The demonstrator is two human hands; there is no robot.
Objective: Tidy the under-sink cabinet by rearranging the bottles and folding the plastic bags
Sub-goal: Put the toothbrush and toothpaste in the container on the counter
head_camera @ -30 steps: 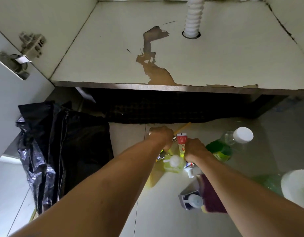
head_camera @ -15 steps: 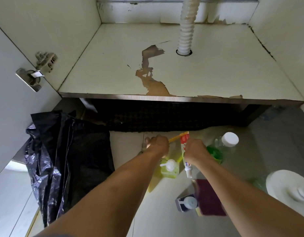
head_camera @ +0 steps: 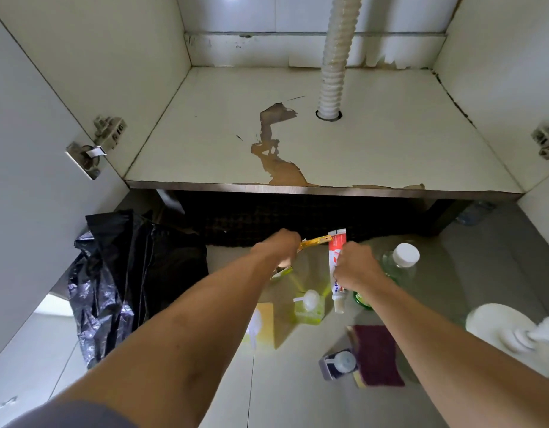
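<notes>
Both arms reached out over the pale tiled floor (head_camera: 297, 396) in front of the open under-sink cabinet, whose white base panel (head_camera: 375, 143) lay bare, with a brown patch of peeled laminate (head_camera: 273, 156) running to its front edge and a white corrugated drain hose (head_camera: 335, 63) dropping through a hole near the back. The left hand (head_camera: 277, 250) was curled round a slim yellow stick-like item (head_camera: 314, 242), too small to identify. The right hand (head_camera: 355, 270) gripped a red-and-white squeeze tube (head_camera: 336, 251) held upright, cap down. Below them on the floor stood a small yellow-green pump bottle (head_camera: 310, 307), a clear bottle with a white cap and green liquid (head_camera: 402, 261), a dark pump bottle (head_camera: 338, 364) just beside a maroon scouring pad (head_camera: 376, 355), and a big white pump top (head_camera: 514, 335) at the right edge. A crumpled black plastic bag (head_camera: 128, 273) lay heaped by the open left cabinet door (head_camera: 26, 180).
</notes>
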